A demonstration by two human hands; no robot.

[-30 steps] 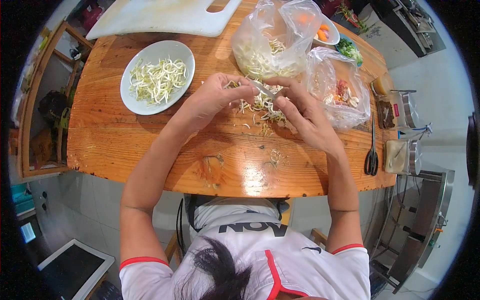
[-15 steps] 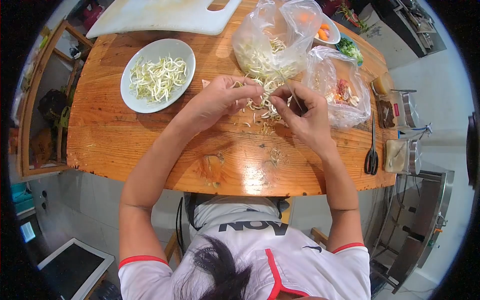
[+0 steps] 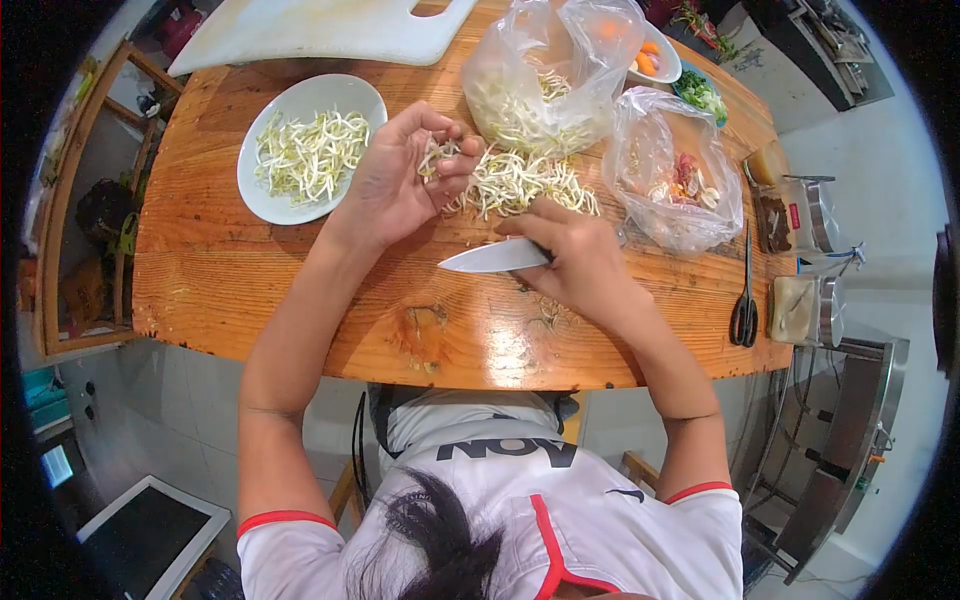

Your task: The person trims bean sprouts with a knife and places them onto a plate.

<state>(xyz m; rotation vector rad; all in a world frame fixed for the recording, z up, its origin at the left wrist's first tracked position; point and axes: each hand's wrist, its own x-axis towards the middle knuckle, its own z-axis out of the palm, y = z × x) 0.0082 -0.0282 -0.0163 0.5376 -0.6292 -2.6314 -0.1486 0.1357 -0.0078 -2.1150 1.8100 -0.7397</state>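
My left hand [image 3: 415,175] is raised palm up, its fingers curled round a few bean sprouts [image 3: 437,158]. In my right hand [image 3: 575,255] is a small knife [image 3: 495,257], its blade pointing left just above the wood. A loose pile of bean sprouts [image 3: 530,183] lies on the table between and beyond the hands. Behind that pile stands an open clear plastic bag [image 3: 540,115] with more sprouts. The white plate [image 3: 256,200] to the left of my left hand holds a heap of sprouts.
On the wooden table [image 3: 250,290] are a white cutting board [image 3: 310,30] at the back left, a second plastic bag [image 3: 675,175], black scissors [image 3: 743,320] and jars [image 3: 795,310] at the right. Bowls of orange pieces [image 3: 645,65] and chopped greens [image 3: 700,92] stand behind.
My left hand has turned palm up and moved up and left. My right hand has come down nearer the table edge, with the blade now pointing left. More of the sprout pile shows.
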